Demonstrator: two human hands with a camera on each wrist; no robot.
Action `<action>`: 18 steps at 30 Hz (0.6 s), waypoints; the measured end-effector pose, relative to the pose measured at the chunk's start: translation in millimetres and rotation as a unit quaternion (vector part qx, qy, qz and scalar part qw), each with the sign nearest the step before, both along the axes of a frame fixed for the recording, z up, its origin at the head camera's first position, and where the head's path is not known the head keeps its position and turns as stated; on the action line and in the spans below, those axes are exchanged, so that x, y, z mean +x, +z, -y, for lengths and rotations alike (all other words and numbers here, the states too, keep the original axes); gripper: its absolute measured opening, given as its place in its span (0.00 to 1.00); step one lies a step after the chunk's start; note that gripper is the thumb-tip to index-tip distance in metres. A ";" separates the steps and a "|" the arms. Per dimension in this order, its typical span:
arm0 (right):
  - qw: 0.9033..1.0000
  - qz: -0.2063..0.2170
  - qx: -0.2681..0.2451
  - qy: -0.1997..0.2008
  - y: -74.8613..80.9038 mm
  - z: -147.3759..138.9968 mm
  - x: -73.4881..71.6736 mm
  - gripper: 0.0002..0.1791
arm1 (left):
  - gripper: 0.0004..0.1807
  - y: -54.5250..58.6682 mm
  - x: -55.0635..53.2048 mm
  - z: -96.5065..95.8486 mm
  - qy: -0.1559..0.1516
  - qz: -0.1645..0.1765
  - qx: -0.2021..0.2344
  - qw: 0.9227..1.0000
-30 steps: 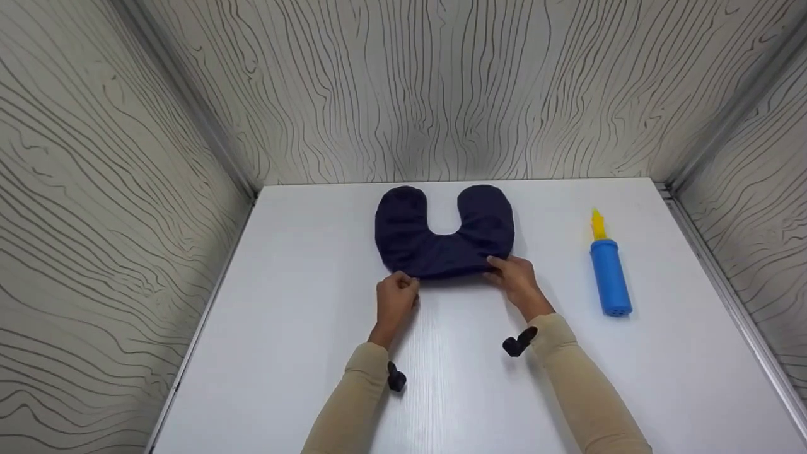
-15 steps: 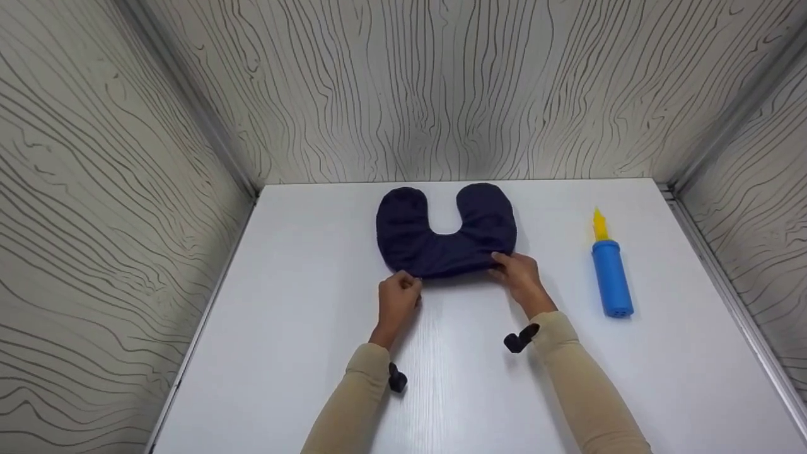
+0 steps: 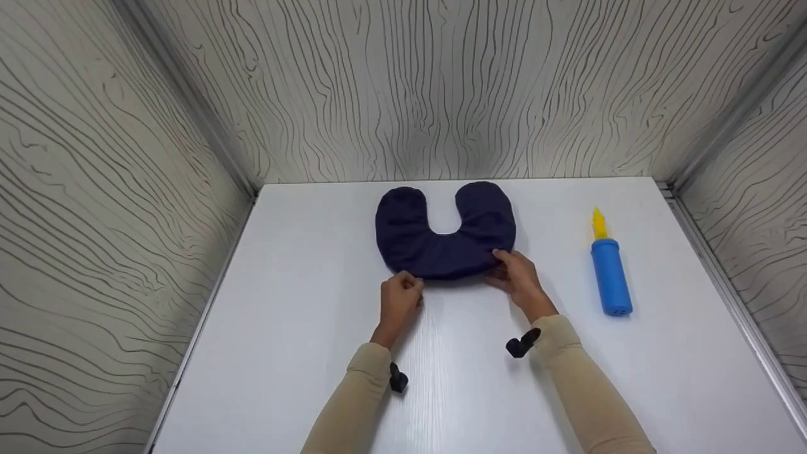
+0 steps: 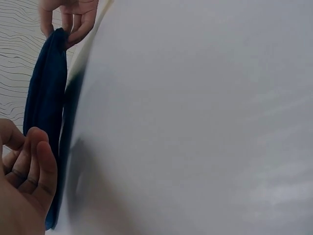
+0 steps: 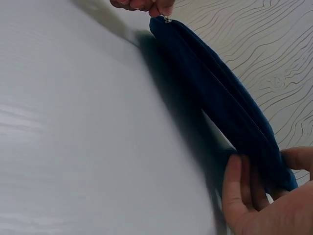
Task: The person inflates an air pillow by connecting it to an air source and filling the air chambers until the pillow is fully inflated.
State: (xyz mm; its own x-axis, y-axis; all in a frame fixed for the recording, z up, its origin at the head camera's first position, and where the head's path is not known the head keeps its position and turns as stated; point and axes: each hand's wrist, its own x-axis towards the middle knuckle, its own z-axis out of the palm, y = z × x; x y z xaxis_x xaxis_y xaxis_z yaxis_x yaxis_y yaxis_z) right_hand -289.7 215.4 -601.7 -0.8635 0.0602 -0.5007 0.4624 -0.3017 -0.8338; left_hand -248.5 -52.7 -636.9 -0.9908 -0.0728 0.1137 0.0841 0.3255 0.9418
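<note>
the pillow (image 3: 441, 255) lies on the table (image 3: 284, 315). the right hand (image 3: 521, 277) grips its near edge between thumb and fingers; the left hand (image 3: 401, 297) pinches at its zip pull (image 5: 167, 20). farther right lies the pump (image 3: 610, 274).
</note>
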 end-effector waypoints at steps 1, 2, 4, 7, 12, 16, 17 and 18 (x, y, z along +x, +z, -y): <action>1.000 -0.001 -0.006 0.007 -0.4 0.8 1.6 0.16 | 0.10 -0.1 -0.2 -0.4 -0.001 0.001 0.002 1.000; 1.000 -0.001 -0.013 0.011 -1.2 1.8 2.8 0.19 | 0.10 -0.2 -0.3 -1.0 -0.001 -0.001 0.002 1.000; 1.000 -0.001 -0.027 0.015 -2.1 4.5 4.6 0.27 | 0.10 -0.1 -0.5 -1.6 -0.001 -0.003 0.005 1.000; 0.999 -0.003 -0.042 0.017 -2.3 9.5 6.3 0.38 | 0.10 0.6 -0.7 -3.0 0.001 -0.005 0.005 1.000; 0.998 0.001 -0.069 -0.016 -2.9 19.0 9.2 0.26 | 0.09 1.4 0.4 -4.4 0.002 -0.006 0.007 1.000; 0.995 0.004 -0.091 -0.028 -3.9 27.9 12.9 0.25 | 0.09 1.2 1.5 -4.9 0.006 -0.005 0.009 1.000; 0.995 0.002 -0.094 -0.025 -3.9 30.2 14.1 0.29 | 0.09 1.0 1.7 -5.0 0.007 -0.006 0.009 1.000; 0.995 0.001 -0.095 -0.019 -3.6 32.5 15.5 0.34 | 0.09 0.6 1.8 -5.2 0.008 -0.006 0.008 1.000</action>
